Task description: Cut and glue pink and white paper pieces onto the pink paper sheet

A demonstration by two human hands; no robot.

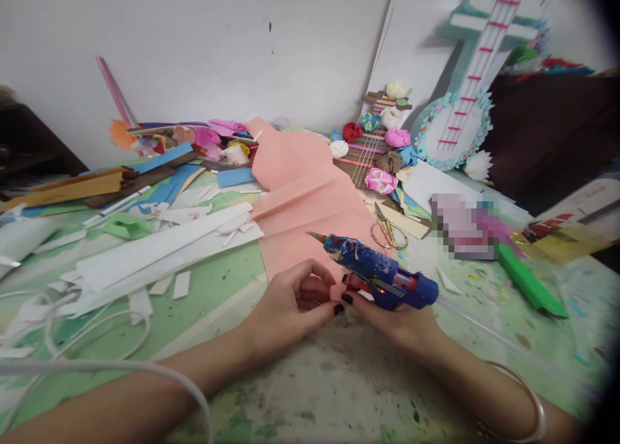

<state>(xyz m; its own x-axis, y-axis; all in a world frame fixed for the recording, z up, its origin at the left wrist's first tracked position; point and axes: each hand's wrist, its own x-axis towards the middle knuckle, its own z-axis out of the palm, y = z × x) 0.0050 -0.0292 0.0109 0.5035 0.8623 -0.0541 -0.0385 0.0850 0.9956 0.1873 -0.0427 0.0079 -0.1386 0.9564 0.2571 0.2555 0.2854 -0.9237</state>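
A blue hot glue gun, smeared with dried glue, is held in my right hand. Its nozzle points up and to the left, a small orange light glows on its side, and a long clear glue stick trails out of its back. Between the fingertips of both hands is a small piece of pink paper; my left hand pinches it from the left. Just beyond my hands lies a large guitar-shaped sheet of pink paper, creased across. Gold-handled scissors rest beside it.
White paper strips and scraps cover the left side, near a looped white cable. Paper flowers and a decorated paper guitar stand at the back right. A green cutter and a blurred-out object lie right.
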